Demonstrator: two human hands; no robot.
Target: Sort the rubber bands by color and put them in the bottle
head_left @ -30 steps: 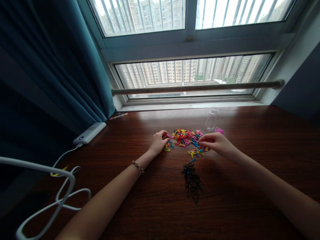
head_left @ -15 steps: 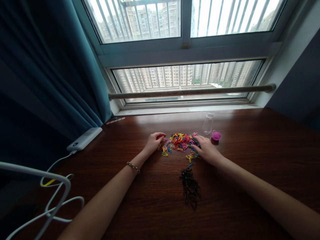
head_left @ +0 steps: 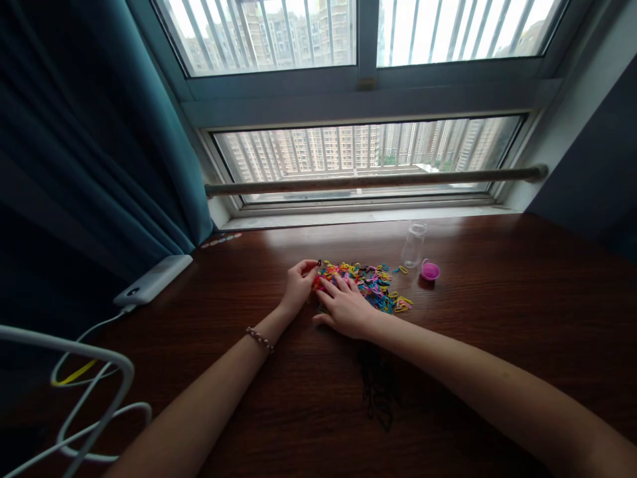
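Note:
A spread-out heap of small coloured rubber bands [head_left: 374, 282] lies on the dark wooden table. At the heap's left edge my left hand [head_left: 298, 285] is closed in a pinch, with a small black rubber band [head_left: 319, 263] showing at its fingertips. My right hand [head_left: 346, 307] lies over the heap's left part with fingers spread, touching the bands, and hides some of them. Nearer to me is a separate pile of black rubber bands [head_left: 381, 392], partly covered by my right forearm.
A clear plastic bottle [head_left: 413, 247] stands uncapped behind the heap, with a pink cap [head_left: 430, 270] beside it. At the left are a white power bank [head_left: 154, 279] with a cable and a white tubular frame [head_left: 74, 342]. A blue curtain [head_left: 164, 166] hangs by the window.
My right hand has swept from the heap's right side to its left part, close to my left hand. The coloured bands are spread differently, some now near the bottle. The view has shifted slightly.

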